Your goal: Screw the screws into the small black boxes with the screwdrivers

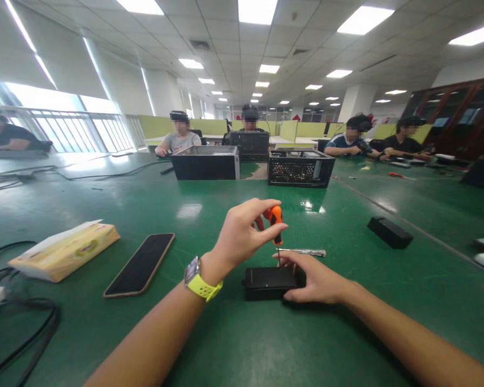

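Observation:
An orange-and-black screwdriver (pixel 276 221) stands upright in my left hand (pixel 248 232), gripped by its handle between thumb and fingers. Its thin shaft points down to the top of a small black box (pixel 266 280), near the far edge. Around the right end of that box, my right hand (pixel 312 277) is closed, thumb on the near side and fingers on the far side. The tip's exact contact point is too small to make out. Just behind the box lies a thin silvery rod-like item (pixel 306 252).
A phone (pixel 141 264) and a tissue pack (pixel 70 250) lie to the left, beside black cables (pixel 40 333). Another black box (pixel 390 232) sits at the right. Computer cases (pixel 205 163) stand farther back on the green table (pixel 234 344); several people sit around it.

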Action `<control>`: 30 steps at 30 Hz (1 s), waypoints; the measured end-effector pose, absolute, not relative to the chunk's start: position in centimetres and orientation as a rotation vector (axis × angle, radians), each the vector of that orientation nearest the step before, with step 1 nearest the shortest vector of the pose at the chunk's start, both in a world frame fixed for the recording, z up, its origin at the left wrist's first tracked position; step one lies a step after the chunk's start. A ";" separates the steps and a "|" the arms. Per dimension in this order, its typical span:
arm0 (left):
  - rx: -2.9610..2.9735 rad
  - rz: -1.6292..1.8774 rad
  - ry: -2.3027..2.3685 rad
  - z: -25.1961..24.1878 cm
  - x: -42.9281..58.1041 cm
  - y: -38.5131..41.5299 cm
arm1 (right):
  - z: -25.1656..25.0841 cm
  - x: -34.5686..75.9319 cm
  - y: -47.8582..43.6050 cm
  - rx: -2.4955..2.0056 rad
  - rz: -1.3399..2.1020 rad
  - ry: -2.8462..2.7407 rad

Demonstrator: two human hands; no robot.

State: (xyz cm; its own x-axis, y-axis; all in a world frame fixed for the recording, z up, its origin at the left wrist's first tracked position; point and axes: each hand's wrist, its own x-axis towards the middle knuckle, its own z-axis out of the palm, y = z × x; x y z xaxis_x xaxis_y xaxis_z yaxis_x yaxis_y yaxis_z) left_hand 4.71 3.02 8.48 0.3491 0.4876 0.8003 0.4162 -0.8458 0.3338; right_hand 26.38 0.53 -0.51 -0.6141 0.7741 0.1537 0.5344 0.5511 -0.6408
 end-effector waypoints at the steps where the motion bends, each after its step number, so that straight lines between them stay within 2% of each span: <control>1: 2.522 1.460 0.857 8.8 4.7 2.9 | -0.4 26.4 0.6 -1.095 0.776 -2.387; 5: 2.459 1.368 0.897 9.1 4.6 2.3 | 0.0 26.5 0.9 -1.158 0.741 -2.458; 13: 2.302 1.563 0.939 8.4 5.3 1.5 | 0.4 26.3 0.7 -1.058 0.707 -2.507; 21: 2.125 1.480 0.873 8.1 6.0 1.4 | 0.3 26.6 0.8 -1.056 0.704 -2.486; 30: 2.301 1.543 0.904 8.8 6.0 1.4 | 0.4 26.7 0.7 -1.063 0.697 -2.487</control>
State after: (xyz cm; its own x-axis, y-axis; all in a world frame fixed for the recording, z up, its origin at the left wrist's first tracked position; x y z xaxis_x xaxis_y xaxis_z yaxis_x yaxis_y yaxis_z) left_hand 5.96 1.41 8.75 0.2567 0.6030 0.7553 0.3643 -0.7842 0.5023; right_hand 26.68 0.69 0.39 -0.6589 0.7426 0.1200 0.5720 0.5982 -0.5612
